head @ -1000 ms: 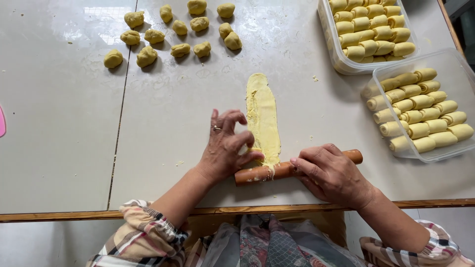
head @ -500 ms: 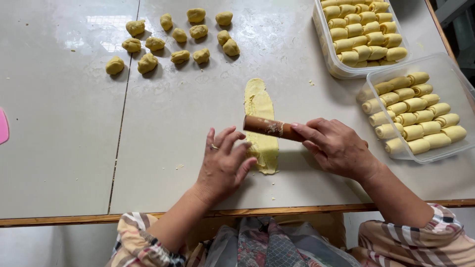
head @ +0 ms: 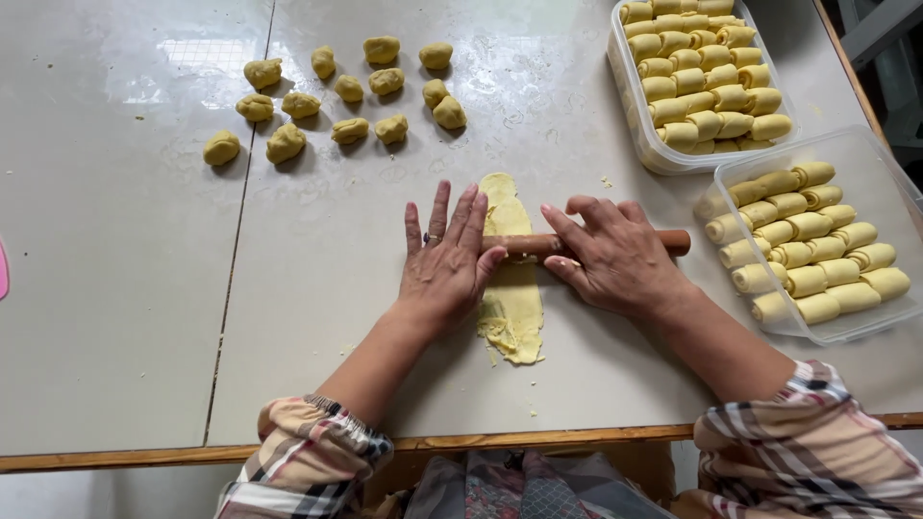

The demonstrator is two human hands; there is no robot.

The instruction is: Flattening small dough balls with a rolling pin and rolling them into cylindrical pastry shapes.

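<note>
Rolling: both flat palms press the pin (head: 586, 242) across the dough strip (head: 512, 279).
Left hand (head: 444, 259): open, fingers spread, on the pin's left end.
Right hand (head: 615, 258): open, on its middle.
Dough strip: near the tabletop's (head: 115, 317) front edge.
Dough balls (head: 336, 96): far-left area.
Two tubs (head: 817, 250) of rolls: right edge.

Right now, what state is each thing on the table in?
Dough strip: rolled flat and long, ragged at the near end.
Rolling pin: lying across the strip, under both palms.
Left hand: flat, fingers spread.
Right hand: flat on the pin.
Dough balls: unrolled, loose on the table.
Far tub: uncovered, full of rolled pieces.
Near tub: uncovered, nearly full.
</note>
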